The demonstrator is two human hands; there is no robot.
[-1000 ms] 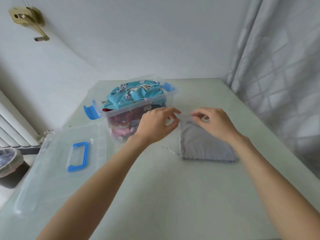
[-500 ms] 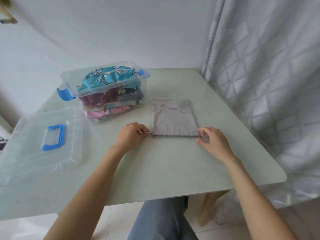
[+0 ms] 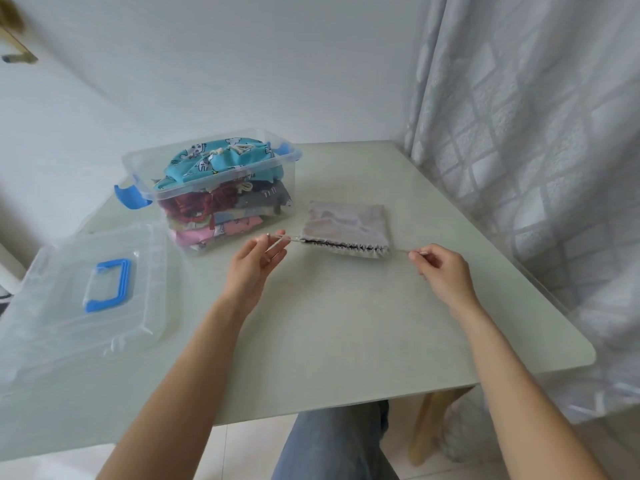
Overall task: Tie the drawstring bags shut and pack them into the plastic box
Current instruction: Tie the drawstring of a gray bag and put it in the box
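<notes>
Beside the plastic box, the grey bag's cords are pinched by left hand and right hand, apparently to cinch its mouth.

Lid: left edge cut off by frame. Box: lower bags blurred behind its wall, prints unreadable. Brass fitting, top left: blurred, partly cropped. Cord ends: hidden inside fingers.
</notes>
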